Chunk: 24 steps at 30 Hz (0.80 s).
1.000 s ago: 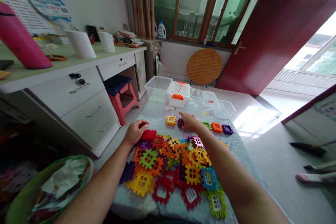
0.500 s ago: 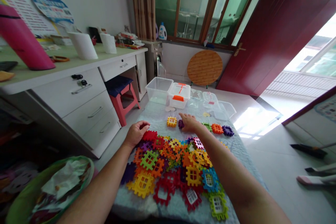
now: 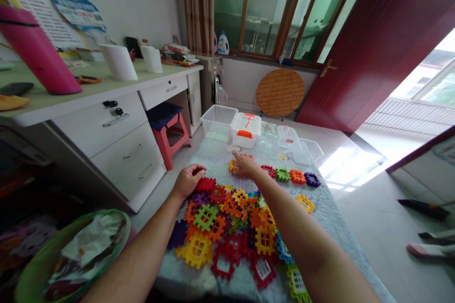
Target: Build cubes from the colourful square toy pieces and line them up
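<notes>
My right hand (image 3: 245,166) reaches over the back of the table, its fingers stretched to the left. It partly covers a yellow square plastic building block (image 3: 233,165); I cannot tell whether the fingertips touch it. To the right of that hand runs a row of blocks: red (image 3: 268,171), green (image 3: 282,174), orange (image 3: 297,176) and purple (image 3: 312,179). My left hand (image 3: 188,182) rests loosely curled at the left table edge, with nothing visible in it. Beside it lies a red block (image 3: 206,184) at the corner of a mixed pile of interlocking window-patterned blocks (image 3: 231,218).
Clear plastic boxes (image 3: 218,125) stand along the far table edge, one with an orange-latched lid (image 3: 245,125). A single yellow block (image 3: 304,203) lies right of the pile. Left of the table are a desk (image 3: 117,128), a pink stool (image 3: 170,137) and a green bin (image 3: 71,255).
My right hand has moved left along the row, from the purple block to the yellow one. A red block in the row is now uncovered. My left hand stays in place.
</notes>
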{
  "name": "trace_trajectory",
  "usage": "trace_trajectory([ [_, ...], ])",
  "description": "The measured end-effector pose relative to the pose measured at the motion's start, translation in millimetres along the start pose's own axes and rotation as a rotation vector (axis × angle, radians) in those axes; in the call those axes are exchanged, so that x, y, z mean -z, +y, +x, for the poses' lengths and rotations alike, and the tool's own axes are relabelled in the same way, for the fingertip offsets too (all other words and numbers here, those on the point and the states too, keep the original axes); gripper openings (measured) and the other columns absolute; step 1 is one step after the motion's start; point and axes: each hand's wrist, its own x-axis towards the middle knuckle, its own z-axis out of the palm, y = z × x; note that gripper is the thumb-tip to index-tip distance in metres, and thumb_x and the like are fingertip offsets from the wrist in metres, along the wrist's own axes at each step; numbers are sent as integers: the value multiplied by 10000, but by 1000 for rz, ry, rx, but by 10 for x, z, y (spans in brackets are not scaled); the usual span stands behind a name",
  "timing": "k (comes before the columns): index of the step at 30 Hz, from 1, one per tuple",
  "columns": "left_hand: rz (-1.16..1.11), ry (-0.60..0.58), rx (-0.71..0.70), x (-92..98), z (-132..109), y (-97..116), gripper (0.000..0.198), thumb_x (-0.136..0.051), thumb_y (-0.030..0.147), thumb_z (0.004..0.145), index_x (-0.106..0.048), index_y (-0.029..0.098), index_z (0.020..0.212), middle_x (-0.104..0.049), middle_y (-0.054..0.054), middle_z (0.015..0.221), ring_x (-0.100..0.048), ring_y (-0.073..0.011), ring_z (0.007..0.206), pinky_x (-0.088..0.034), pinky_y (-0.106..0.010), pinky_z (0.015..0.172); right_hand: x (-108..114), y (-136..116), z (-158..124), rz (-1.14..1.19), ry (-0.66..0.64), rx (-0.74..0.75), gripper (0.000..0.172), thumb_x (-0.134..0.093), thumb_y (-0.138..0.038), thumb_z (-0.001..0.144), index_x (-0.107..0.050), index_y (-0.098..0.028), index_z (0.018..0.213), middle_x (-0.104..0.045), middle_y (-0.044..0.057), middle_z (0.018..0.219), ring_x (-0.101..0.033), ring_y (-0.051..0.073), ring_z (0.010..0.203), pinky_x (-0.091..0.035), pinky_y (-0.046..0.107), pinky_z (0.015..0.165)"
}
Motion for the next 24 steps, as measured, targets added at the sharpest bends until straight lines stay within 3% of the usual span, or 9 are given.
trace_trajectory([
  [7, -14, 7, 5, 0, -4, 22, 260, -592, 392, 757, -684, 166, 846, -662, -9, 702, -584, -164, 648, -454, -260, 634, 7, -22, -11, 21, -1, -11, 786, -698, -338, 673, -389, -164, 1375, -582, 175, 1292, -539, 323, 1167, -351, 448, 962],
  [12, -29, 3, 24, 10, -13, 45, 282, -605, 406, 737, -691, 166, 859, -674, -15, 720, -598, -176, 662, -462, -269, 636, 205, 79, -162, 118, 73, -36, 803, -699, -416, 710, -367, -178, 1401, -577, 169, 1296, -524, 325, 1189, -368, 450, 967],
  [15, -29, 1, 29, 11, -12, 41, 277, -606, 410, 732, -689, 172, 845, -680, -15, 731, -602, -177, 660, -463, -268, 635, 359, 313, -503, 270, 264, -51, 727, -637, -333, 769, -356, -172, 1419, -592, 160, 1264, -549, 297, 1160, -398, 442, 967],
  [18, -35, -4, 20, 7, -6, 23, 272, -602, 409, 734, -688, 175, 843, -684, -13, 734, -601, -175, 656, -458, -262, 631, 416, 611, -1016, 367, 441, -94, 600, -606, -318, 780, -462, -166, 1342, -635, 149, 1172, -607, 266, 1048, -454, 426, 920],
  [24, -1, -10, -1, 3, 10, -17, 284, -596, 413, 750, -693, 171, 862, -677, -8, 748, -593, -167, 670, -451, -259, 674, 129, 1059, -1967, 398, 526, -305, 377, -540, -375, 779, -609, -173, 1090, -670, 85, 937, -634, 203, 779, -516, 355, 726],
])
